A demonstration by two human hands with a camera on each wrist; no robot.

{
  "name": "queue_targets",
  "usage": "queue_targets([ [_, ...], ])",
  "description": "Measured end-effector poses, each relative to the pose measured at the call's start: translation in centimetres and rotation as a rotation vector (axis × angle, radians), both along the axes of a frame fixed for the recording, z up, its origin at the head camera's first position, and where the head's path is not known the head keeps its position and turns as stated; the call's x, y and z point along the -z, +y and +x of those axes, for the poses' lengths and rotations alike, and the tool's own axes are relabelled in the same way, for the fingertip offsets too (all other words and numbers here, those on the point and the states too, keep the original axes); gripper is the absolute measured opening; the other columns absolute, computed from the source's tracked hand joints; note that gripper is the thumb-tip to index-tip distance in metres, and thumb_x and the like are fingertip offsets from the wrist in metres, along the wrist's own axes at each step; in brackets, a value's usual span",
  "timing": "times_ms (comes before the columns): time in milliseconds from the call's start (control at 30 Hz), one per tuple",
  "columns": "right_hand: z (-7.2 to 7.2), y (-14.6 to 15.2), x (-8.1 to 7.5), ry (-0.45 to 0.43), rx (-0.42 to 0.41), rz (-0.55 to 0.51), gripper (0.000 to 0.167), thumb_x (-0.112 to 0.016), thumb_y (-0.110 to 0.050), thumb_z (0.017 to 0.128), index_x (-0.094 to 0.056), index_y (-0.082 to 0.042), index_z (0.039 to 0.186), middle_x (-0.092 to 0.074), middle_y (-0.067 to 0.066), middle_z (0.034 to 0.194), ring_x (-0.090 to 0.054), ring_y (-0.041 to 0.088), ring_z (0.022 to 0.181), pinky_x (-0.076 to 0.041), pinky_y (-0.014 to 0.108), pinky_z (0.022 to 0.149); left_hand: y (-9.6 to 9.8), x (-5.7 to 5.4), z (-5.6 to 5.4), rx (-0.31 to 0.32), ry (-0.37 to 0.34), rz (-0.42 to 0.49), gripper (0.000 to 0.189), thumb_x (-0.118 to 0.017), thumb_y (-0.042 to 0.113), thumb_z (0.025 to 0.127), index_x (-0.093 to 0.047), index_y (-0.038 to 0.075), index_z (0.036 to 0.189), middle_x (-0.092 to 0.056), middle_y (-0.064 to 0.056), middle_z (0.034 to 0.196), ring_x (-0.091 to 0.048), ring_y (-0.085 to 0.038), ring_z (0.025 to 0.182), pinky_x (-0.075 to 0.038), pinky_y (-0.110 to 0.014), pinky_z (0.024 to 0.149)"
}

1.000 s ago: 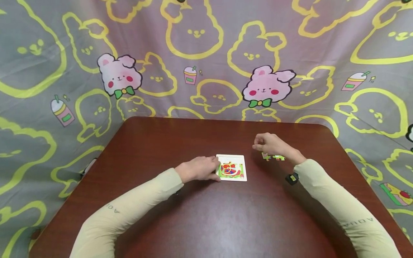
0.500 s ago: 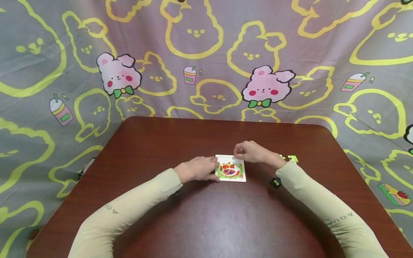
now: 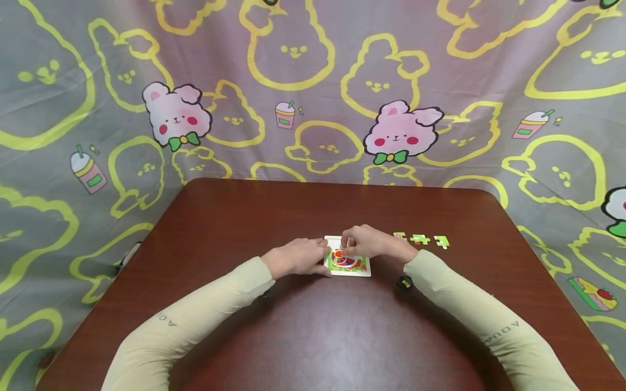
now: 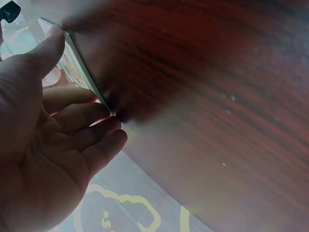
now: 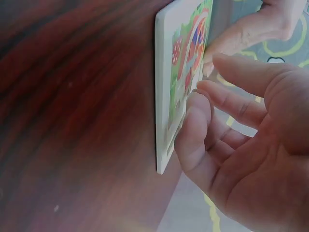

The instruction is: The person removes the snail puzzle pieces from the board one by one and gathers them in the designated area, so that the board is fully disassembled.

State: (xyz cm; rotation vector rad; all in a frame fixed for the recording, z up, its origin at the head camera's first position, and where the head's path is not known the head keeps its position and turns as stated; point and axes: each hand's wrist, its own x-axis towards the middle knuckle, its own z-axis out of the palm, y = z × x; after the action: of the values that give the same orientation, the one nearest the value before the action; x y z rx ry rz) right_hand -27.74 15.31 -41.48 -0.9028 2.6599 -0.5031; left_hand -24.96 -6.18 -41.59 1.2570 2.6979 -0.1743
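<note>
**Puzzle board (image 3: 349, 273) lying flat at my fingertips**

Nearest to me, two pale sleeves (image 3: 191, 315) are stretching forward across the brown table (image 3: 293, 331), dark letters showing on each, and a small dark device (image 3: 405, 283) is sitting under my right wrist. Light is gleaming on the tabletop's near part.

Ahead, around the middle of the table, the board is lying with its white rim framing a picture in red, blue and green; a red spotted patch is showing near one corner, and a pale strip is running along the far side.

My left hand (image 3: 298, 256) is resting at the board's left edge — thumb toward the near corner, fingertips farther along — and its grip is relaxed, touching rather than clenching. My right hand (image 3: 369, 240) is bending its fingers over the board's far part; whether it is grasping a piece, I cannot tell.

To the right of the board, past my right wrist, three loose pieces (image 3: 420, 239) are lying in a row on the table, apart from one another.

Beyond the table, a gray cloth (image 3: 313, 98) is hanging, showing yellow outlined figures and pink bunny heads (image 3: 402, 129) wearing green bows.
</note>
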Motion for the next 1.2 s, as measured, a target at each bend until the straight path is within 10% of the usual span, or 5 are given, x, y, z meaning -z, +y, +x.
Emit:
queue_targets([
  [1200,0.9,-1.3,0.2,-0.076,-0.001,0.037,0.024,-0.072,-0.018,0.089,-0.058,-0.008,0.107,-0.066,0.001,0.080,-0.058,0.009,0.068,-0.045,0.022,0.061,-0.4,0.2,0.3,0.013,0.035,0.051,0.058,-0.060,0.061,0.089,-0.062,0.009,0.112,-0.056,-0.018,0.140,-0.060,-0.029,0.122,-0.056,-0.043,0.086],
])
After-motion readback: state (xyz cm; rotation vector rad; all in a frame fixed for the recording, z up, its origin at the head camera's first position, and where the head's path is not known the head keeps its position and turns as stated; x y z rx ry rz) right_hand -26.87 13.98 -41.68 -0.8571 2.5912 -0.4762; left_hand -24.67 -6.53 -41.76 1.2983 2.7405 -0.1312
